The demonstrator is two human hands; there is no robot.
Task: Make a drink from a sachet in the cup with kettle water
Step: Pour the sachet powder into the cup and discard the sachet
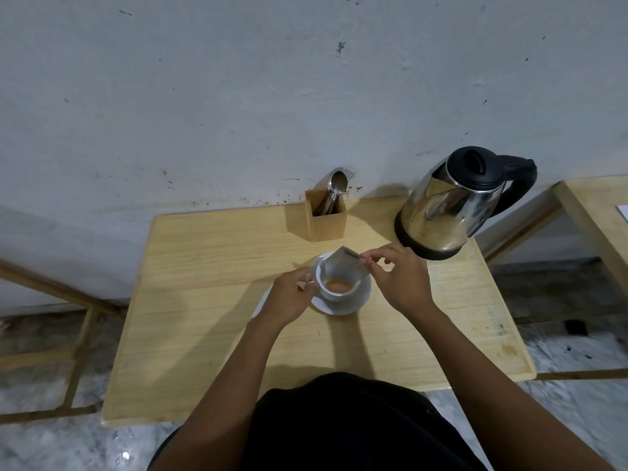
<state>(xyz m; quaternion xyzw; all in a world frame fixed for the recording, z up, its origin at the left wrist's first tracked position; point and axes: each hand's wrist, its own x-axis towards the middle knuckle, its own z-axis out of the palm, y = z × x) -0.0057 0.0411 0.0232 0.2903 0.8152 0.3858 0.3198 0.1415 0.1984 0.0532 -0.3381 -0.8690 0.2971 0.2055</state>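
A white cup (334,293) stands on a white saucer (353,305) in the middle of the wooden table (210,321). Orange-brown powder lies in the cup's bottom. My right hand (401,280) pinches a grey sachet (345,265) by its upper corner and holds it tilted, mouth down, over the cup's far rim. My left hand (290,295) grips the cup's left side at its handle. A steel kettle (448,212) with a black lid and handle stands at the table's far right corner.
A small wooden box (328,220) with spoons and a fork stands at the table's back edge by the wall. Another wooden table (598,212) lies to the right. A white edge shows under my left hand.
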